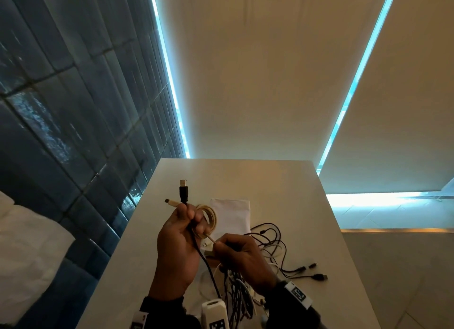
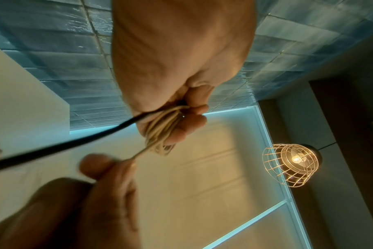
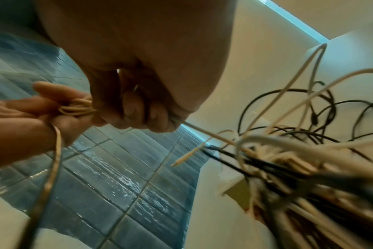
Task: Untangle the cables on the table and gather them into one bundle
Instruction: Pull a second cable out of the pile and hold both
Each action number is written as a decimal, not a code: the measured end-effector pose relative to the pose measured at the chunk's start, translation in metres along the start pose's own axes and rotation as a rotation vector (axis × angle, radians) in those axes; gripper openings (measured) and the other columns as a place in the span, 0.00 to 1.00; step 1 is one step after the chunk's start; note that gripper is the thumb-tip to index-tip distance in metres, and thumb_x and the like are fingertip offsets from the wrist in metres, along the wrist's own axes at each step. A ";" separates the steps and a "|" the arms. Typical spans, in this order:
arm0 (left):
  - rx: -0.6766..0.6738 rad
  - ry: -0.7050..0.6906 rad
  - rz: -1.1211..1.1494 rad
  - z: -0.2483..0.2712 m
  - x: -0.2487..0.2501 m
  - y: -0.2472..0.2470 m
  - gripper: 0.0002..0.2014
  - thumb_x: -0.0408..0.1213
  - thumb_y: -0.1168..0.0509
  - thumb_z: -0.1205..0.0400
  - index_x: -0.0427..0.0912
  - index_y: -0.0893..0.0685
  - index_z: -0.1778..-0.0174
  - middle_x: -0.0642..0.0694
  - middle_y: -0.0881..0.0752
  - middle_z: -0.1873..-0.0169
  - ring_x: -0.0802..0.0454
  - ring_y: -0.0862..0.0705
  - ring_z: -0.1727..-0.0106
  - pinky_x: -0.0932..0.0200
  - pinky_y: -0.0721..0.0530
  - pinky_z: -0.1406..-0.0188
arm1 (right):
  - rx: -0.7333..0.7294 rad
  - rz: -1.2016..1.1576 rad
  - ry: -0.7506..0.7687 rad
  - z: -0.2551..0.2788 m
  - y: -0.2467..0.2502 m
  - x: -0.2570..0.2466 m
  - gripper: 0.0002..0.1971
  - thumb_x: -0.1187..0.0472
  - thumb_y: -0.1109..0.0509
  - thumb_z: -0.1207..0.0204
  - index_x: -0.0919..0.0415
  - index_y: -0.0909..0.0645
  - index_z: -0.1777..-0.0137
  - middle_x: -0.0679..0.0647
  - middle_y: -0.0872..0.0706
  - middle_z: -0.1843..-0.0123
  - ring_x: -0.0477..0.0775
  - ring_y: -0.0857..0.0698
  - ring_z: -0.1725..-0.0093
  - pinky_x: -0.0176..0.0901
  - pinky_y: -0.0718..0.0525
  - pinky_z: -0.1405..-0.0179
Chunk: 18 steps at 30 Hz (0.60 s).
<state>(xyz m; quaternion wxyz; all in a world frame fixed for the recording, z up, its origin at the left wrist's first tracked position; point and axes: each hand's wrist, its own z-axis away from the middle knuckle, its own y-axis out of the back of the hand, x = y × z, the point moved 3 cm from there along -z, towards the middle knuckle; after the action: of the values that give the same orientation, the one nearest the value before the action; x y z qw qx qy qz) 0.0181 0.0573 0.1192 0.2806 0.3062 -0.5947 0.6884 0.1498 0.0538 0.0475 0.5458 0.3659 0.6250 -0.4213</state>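
From the head view, I have my left hand [image 1: 179, 240] in the lower middle of the frame, curled around a beige coil [image 1: 208, 218] and a black cable [image 1: 183, 193]; my right hand [image 1: 243, 255] pinches the coil's loose strand. I judge I'm mid-winding. The tangle [image 1: 265, 252] lies on the table [image 1: 307, 205], lower right. In the left wrist view the coil sits against my fingers [image 2: 181, 124]. In the right wrist view, the strand leaves my fist toward the tangle; next I must free it.
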 end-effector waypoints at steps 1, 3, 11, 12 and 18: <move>-0.003 -0.011 0.004 0.000 0.001 0.000 0.12 0.43 0.44 0.20 0.41 0.29 0.68 0.48 0.27 0.73 0.55 0.32 0.76 0.56 0.34 0.67 | 0.001 0.012 -0.017 0.001 0.001 0.006 0.10 0.51 0.32 0.22 0.53 0.15 0.62 0.65 0.19 0.63 0.60 0.22 0.62 0.51 0.23 0.61; -0.005 -0.026 0.004 0.000 0.004 0.002 0.13 0.43 0.44 0.20 0.43 0.27 0.69 0.49 0.28 0.73 0.56 0.34 0.77 0.57 0.37 0.68 | 0.007 0.065 -0.055 0.004 0.005 0.020 0.11 0.47 0.31 0.24 0.51 0.15 0.63 0.64 0.19 0.64 0.57 0.23 0.64 0.46 0.25 0.65; 0.019 -0.035 -0.037 0.003 0.005 0.008 0.12 0.42 0.44 0.20 0.43 0.28 0.69 0.49 0.29 0.74 0.57 0.36 0.78 0.58 0.38 0.70 | -0.007 0.166 -0.129 0.008 0.013 0.057 0.11 0.60 0.35 0.18 0.60 0.18 0.62 0.49 0.21 0.69 0.42 0.25 0.72 0.33 0.26 0.70; 0.020 -0.038 -0.040 0.004 0.005 0.008 0.12 0.43 0.44 0.21 0.43 0.28 0.69 0.49 0.29 0.74 0.57 0.36 0.78 0.58 0.38 0.70 | -0.004 0.170 -0.128 0.008 0.014 0.060 0.11 0.60 0.35 0.18 0.60 0.18 0.62 0.48 0.21 0.69 0.42 0.25 0.72 0.33 0.26 0.71; 0.007 -0.067 -0.028 0.006 0.014 0.007 0.13 0.42 0.44 0.20 0.44 0.27 0.70 0.48 0.30 0.74 0.56 0.37 0.77 0.60 0.37 0.72 | 0.019 0.201 -0.152 0.009 0.018 0.070 0.11 0.64 0.36 0.16 0.63 0.18 0.61 0.40 0.18 0.73 0.37 0.24 0.74 0.30 0.26 0.71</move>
<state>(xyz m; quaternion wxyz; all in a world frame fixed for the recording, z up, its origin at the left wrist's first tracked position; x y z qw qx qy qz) 0.0045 0.0503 0.1256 0.2691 0.3384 -0.5968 0.6760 0.1598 0.0517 -0.0245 0.6277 0.3988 0.5380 -0.3968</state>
